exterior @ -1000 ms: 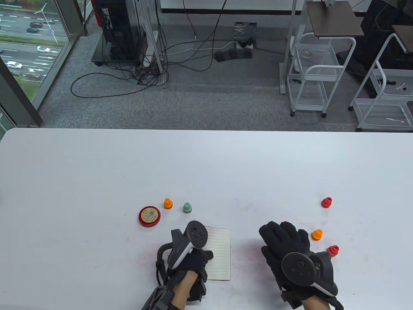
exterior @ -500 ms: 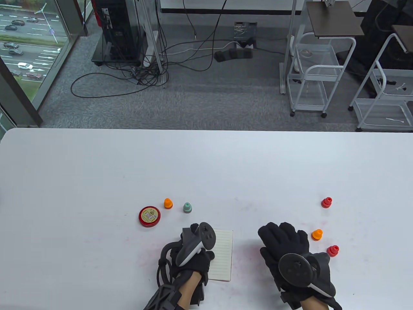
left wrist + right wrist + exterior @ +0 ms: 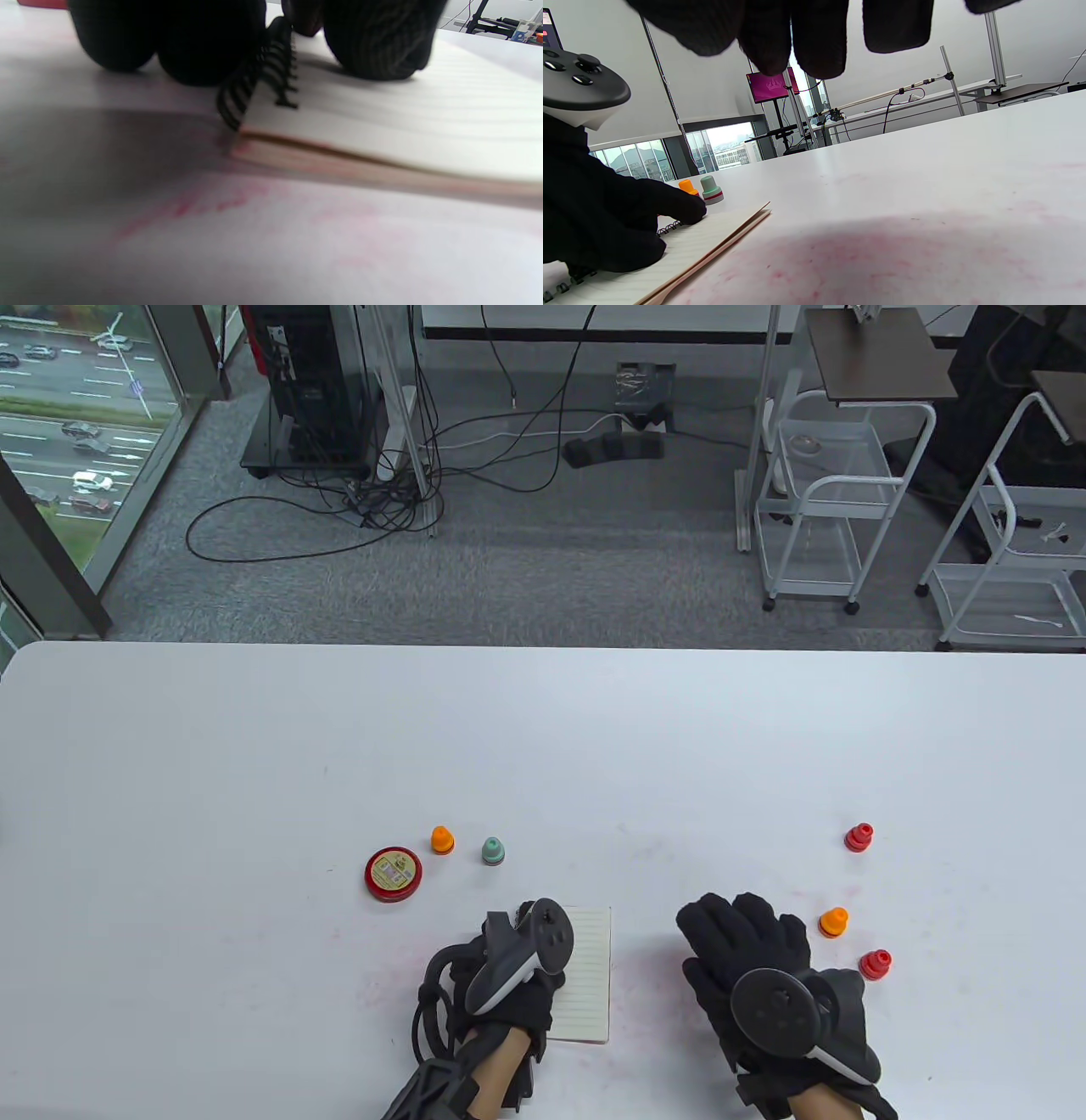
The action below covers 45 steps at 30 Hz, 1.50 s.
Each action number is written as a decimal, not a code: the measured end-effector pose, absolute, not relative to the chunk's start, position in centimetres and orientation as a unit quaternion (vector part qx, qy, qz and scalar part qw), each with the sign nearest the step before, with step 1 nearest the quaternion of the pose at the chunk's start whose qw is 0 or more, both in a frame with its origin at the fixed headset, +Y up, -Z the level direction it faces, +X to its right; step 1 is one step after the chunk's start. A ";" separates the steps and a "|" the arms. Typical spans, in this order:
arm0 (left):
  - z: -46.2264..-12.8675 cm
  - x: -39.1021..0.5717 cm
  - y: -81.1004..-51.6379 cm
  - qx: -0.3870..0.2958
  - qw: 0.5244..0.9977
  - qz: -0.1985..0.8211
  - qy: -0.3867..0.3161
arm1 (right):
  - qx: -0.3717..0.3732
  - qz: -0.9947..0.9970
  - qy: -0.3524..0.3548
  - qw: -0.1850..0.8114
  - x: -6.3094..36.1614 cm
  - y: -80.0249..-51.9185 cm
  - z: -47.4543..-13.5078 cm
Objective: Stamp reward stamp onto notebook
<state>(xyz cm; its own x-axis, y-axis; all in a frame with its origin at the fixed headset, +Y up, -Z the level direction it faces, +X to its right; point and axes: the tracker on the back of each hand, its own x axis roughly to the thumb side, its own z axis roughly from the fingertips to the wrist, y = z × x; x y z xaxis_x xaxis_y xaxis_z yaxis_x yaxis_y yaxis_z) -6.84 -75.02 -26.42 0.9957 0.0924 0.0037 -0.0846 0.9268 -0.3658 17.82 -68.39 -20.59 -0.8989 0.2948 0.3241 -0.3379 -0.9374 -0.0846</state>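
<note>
A lined spiral notebook (image 3: 587,984) lies open near the table's front edge; the left wrist view shows its page (image 3: 403,123) close up. My left hand (image 3: 513,984) rests on its left side, with fingertips (image 3: 373,46) pressing on the page and the spiral binding. My right hand (image 3: 742,942) lies flat on the table right of the notebook, fingers (image 3: 797,38) straight, holding nothing. An orange stamp (image 3: 442,839) and a green stamp (image 3: 493,850) stand behind the notebook. A red stamp (image 3: 859,837), an orange stamp (image 3: 834,922) and another red stamp (image 3: 876,964) stand at the right.
A round red ink pad tin (image 3: 394,874), lid on, sits left of the orange stamp. Pink ink smears mark the white table (image 3: 543,746) around the notebook. Beyond the table's far edge are floor cables and white carts (image 3: 827,500).
My left hand has shifted right and tipped its tracker, and the notebook has slid slightly right with it. My right hand has hardly moved.
</note>
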 end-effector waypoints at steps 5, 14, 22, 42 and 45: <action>-26.4 -6.9 -75.0 -0.174 0.983 0.049 -0.013 | 0.152 0.972 -0.064 0.165 17.9 -68.4 -20.6; -26.3 -7.6 -74.8 -0.186 0.981 0.050 -0.023 | 0.148 0.973 -0.065 0.165 18.0 -68.3 -20.6; -25.9 -13.0 -70.0 -0.049 0.995 0.081 -0.021 | 0.146 0.972 -0.067 0.171 18.2 -68.2 -20.6; -33.4 -22.6 -69.5 -0.150 0.987 0.047 -0.036 | 0.126 0.974 -0.076 0.173 19.1 -67.8 -20.9; -34.3 -22.5 -70.6 -0.174 0.983 0.045 -0.036 | 0.124 0.974 -0.076 0.173 19.2 -67.8 -21.0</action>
<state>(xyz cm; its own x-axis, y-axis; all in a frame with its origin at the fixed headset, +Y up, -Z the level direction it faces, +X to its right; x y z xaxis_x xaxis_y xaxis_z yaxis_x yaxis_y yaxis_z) -22.54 -70.57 -34.33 0.9934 0.1006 0.0549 -0.0757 0.9354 -0.3454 19.18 -67.80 -20.98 -0.9093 0.3187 0.2674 -0.3565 -0.9282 -0.1061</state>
